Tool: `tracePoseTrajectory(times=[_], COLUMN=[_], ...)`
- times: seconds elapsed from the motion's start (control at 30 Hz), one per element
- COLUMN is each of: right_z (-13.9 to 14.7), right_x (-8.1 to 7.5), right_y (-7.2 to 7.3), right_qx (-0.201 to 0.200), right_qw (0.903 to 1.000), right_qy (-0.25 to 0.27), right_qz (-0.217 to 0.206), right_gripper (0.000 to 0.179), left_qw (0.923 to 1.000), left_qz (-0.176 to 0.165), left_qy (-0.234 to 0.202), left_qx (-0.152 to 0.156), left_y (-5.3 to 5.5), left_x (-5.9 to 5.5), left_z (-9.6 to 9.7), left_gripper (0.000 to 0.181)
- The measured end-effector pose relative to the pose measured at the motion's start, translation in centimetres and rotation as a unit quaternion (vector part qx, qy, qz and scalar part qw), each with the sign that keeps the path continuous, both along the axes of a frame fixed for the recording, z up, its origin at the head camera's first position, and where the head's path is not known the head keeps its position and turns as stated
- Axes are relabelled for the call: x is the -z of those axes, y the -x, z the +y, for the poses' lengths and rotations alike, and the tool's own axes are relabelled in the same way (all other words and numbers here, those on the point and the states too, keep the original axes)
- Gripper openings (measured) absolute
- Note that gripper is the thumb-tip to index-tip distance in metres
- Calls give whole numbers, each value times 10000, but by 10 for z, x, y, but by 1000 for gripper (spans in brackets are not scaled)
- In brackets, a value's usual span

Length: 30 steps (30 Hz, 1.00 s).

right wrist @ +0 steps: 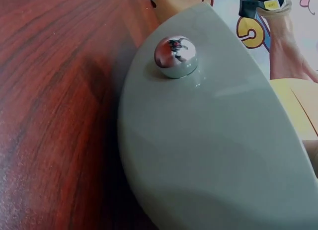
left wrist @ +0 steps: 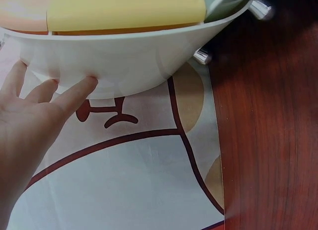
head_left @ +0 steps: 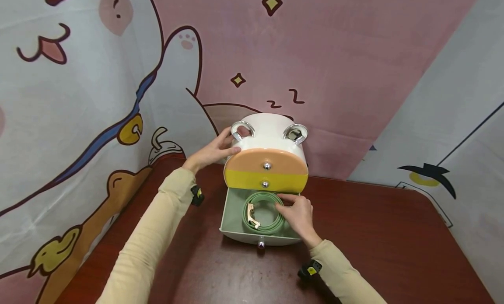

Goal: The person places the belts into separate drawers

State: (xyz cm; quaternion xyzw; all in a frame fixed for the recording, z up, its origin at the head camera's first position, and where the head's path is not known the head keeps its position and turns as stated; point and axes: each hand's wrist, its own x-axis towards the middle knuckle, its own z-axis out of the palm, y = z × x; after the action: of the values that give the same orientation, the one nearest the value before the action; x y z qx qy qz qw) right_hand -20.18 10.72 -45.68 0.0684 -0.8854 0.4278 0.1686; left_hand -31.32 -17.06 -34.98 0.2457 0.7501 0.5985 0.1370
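Observation:
A small white drawer box (head_left: 261, 124) with silver ear-like rings stands on the table. Its orange drawer (head_left: 252, 160) and yellow drawer (head_left: 244, 180) are closed, while the grey-green bottom drawer (head_left: 232, 214) is pulled out. Inside that drawer lies a coiled green belt (head_left: 246, 216) with a gold buckle (head_left: 251, 214). My right hand (head_left: 300, 214) pinches the coil's right edge between thumb and fingers. Fingers spread, my left hand (head_left: 214, 152) rests against the box's left side; the left wrist view shows its fingertips (left wrist: 87, 86) on the white shell. The right wrist view shows the drawer front and its silver knob (right wrist: 176, 56), not the belt.
The dark red wooden table (head_left: 378, 234) extends on both sides of the box and in front of it. Behind, a printed cartoon cloth (head_left: 334, 76) hangs close to the box's back. Both wrists carry black straps with small devices.

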Motion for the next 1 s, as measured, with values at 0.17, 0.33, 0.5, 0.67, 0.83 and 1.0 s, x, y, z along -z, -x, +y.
tracePoseTrajectory(times=[0.17,0.33,0.5,0.67,0.83,1.0], right_z=[-1,3,9,15,17,17], right_x=[3,5,5,1,-16,-15], right_y=[0,0,-1,-5,-21,-28], right_qx=[-111,-389,-925,-1366,-1784,-2294], right_qw=[9996,9985,9953,9872,9776,9601], right_qy=[-252,-334,269,808,1074,1436], right_qz=[101,194,75,-158,-296,-699], right_gripper=[25,27,27,25,22,21], left_qw=[10000,9999,9999,9999,10000,10000], left_qz=[-35,-83,-98,-38,9,-5], left_qy=[-12,-25,-5,96,92,61], left_qx=[13,65,31,-33,-13,20], left_y=[2,3,2,1,1,2], left_x=[1,0,0,1,3,3], left_z=[0,1,1,1,0,0], left_gripper=[69,69,69,68,68,67])
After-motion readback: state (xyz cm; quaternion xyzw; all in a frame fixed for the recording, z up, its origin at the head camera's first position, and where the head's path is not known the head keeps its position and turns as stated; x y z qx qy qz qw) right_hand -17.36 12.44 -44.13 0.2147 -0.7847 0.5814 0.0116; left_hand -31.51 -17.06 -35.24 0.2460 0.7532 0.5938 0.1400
